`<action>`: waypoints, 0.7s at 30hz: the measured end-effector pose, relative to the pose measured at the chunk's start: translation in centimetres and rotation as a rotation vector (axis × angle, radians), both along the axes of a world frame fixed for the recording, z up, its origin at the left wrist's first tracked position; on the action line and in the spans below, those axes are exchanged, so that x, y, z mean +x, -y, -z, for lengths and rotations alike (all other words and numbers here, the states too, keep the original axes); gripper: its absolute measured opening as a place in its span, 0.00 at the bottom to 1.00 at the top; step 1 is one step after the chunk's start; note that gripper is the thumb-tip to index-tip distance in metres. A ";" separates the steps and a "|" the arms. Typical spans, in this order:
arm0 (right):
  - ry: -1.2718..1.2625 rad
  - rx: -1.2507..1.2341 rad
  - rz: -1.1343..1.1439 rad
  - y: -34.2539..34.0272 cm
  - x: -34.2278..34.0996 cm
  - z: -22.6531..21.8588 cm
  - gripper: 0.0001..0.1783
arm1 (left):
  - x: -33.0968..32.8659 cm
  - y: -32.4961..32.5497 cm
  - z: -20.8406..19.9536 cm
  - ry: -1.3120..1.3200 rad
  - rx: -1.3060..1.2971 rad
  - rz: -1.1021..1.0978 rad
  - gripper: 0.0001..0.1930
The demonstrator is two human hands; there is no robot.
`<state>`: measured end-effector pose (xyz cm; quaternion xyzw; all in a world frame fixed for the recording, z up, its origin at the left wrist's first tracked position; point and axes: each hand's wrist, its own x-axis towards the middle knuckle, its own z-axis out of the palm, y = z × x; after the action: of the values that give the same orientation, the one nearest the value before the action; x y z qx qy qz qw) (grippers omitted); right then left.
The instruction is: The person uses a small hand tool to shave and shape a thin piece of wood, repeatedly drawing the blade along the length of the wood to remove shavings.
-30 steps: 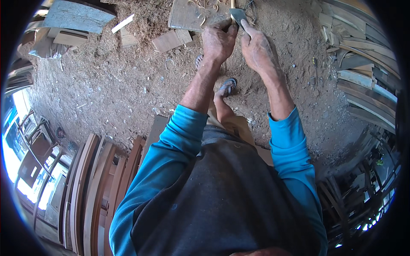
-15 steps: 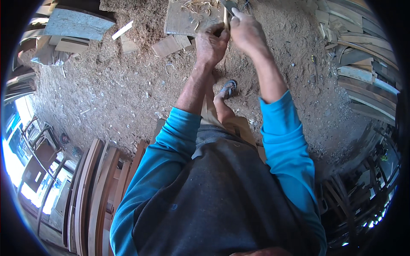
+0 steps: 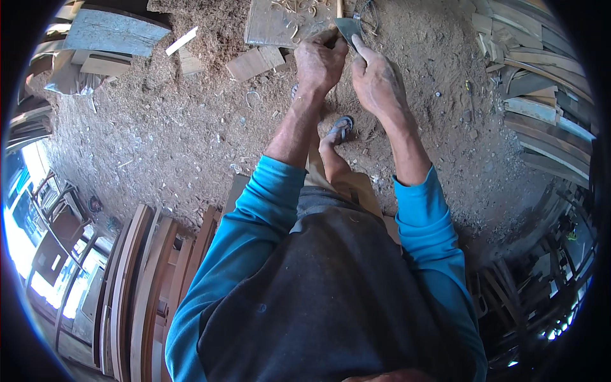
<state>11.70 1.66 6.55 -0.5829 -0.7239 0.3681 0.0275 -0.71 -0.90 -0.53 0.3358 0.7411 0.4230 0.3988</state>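
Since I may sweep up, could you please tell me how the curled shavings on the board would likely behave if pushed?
The curled shavings look thin, so they are probably very light. Their loops suggest some springiness. Lying apparently loose on the flat board, they would likely slide or tumble.

A: so where's this cam sitting?
B: head-worn, left one of a side-by-side pair, wide fisheye aimed straight-ish down past the dark garment [image 3: 331, 286] to the dirt floor [image 3: 184, 130]
A: how close tho?
B: garment fills the lower middle, left hand [image 3: 320, 62] and right hand [image 3: 380, 81] are farther off by the top edge, planks [image 3: 147, 286] bow near the round rim
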 end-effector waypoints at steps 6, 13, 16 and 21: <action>0.059 0.084 0.019 -1.9 -1.5 1.4 0.24 | 0.2 -0.2 -0.3 -0.039 -0.018 -0.048 0.16; 0.187 0.131 -0.024 -4.6 -3.1 1.7 0.25 | 0.1 -0.4 -1.3 0.027 0.014 -0.067 0.15; 0.094 0.073 0.079 -4.9 -2.4 0.9 0.26 | -0.3 -0.4 0.6 -0.009 -0.005 -0.001 0.18; 0.040 0.004 0.061 -1.5 0.0 -1.5 0.25 | -0.2 -0.2 -0.1 0.011 0.004 -0.022 0.17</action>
<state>11.67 3.13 8.10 -0.6119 -0.7069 0.3539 0.0253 -0.90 -0.65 -0.44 0.3261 0.7416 0.4307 0.3977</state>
